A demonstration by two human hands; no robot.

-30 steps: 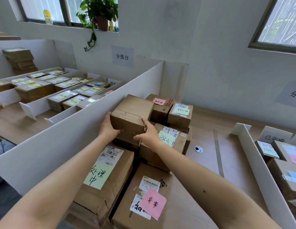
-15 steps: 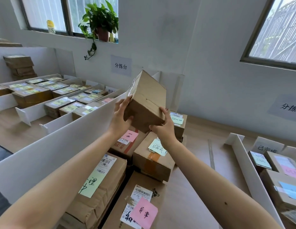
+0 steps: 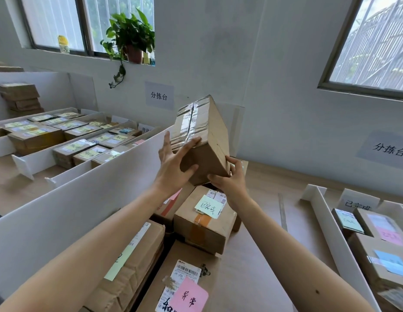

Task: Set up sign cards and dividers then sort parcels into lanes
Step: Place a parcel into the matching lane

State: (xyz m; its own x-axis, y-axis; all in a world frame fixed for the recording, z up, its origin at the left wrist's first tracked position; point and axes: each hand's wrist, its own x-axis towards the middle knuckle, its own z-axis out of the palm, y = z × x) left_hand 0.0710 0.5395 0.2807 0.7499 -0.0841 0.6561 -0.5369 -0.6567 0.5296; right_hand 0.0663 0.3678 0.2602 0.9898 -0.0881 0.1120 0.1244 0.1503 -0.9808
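Open lane: bare counter [image 3: 263,224] between stacked parcels [image 3: 205,230] and right divider [image 3: 326,221]. Blocked left: tall white divider [image 3: 83,210], just beside the parcels.

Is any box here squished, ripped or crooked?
Yes. The brown cardboard box held up between the left hand and right hand is tilted steeply, its top heavily wrapped in shiny clear tape. The big brown parcel at the lower left looks wrinkled and dented under its tape. Nothing is spilled.
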